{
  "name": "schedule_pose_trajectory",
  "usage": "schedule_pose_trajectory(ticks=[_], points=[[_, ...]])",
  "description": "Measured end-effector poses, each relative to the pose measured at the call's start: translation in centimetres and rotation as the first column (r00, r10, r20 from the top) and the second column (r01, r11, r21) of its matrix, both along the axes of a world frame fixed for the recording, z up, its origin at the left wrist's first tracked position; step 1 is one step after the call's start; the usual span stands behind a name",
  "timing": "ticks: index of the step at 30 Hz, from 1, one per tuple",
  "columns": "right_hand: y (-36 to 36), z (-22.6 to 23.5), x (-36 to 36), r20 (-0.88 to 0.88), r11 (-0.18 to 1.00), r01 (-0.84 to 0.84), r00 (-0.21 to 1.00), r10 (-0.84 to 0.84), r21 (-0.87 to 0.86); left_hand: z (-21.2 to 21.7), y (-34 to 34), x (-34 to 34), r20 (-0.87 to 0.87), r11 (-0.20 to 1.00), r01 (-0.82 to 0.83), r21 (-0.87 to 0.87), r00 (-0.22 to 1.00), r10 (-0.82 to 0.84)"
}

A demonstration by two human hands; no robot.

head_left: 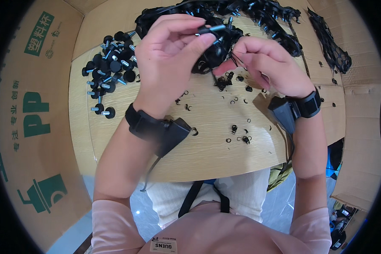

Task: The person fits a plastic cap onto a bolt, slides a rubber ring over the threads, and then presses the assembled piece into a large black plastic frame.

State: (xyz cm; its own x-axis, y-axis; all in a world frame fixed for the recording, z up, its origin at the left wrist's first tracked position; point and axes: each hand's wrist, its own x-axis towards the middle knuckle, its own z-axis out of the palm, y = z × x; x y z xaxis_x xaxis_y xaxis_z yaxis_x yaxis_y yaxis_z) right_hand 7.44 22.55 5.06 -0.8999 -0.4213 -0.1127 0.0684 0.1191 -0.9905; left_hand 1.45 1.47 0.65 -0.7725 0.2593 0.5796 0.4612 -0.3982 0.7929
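Observation:
My left hand (167, 48) is raised over the far middle of the table, its thumb and fingers closed on a black-headed screw (218, 28). The screw's bare metal stud points right. To its right, my right hand (275, 63) has thumb and forefinger pinched on a thin black strand (235, 58). Whether that strand joins the dark bundle behind is hard to make out. Just beyond both hands lies a tangled heap of black strips with screws in it (266, 23). Loose black-headed screws (115, 66) form a pile left of my left hand.
Small black rings and scraps (246, 139) are scattered over the wooden table (207, 156). A flat black netlike piece (332, 44) lies at the far right. Cardboard walls (42, 110) flank the table on both sides. Each wrist wears a strapped black device (173, 133) with a cable.

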Motion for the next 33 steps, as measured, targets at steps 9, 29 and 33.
schedule_pose_trajectory(ticks=[9, 29, 33], points=[[0.4, -0.7, -0.9, -0.243, 0.942, 0.335, 0.914, -0.327, -0.008, 0.5, 0.5, 0.9, -0.148, 0.936, 0.201, -0.288, 0.957, -0.251], [-2.4, -1.0, -0.7, -0.497, 0.886, 0.39, 0.734, -0.464, -0.251, -0.7, 0.4, 0.7, -0.045, 0.916, -0.013, -0.402, 0.999, -0.005], [4.9, -0.2, -1.3, -0.362, 0.893, -0.164, 0.932, 0.001, -0.42, -0.6, 0.4, 0.6, -0.01, 0.925, 0.012, -0.381, 1.0, -0.017]])
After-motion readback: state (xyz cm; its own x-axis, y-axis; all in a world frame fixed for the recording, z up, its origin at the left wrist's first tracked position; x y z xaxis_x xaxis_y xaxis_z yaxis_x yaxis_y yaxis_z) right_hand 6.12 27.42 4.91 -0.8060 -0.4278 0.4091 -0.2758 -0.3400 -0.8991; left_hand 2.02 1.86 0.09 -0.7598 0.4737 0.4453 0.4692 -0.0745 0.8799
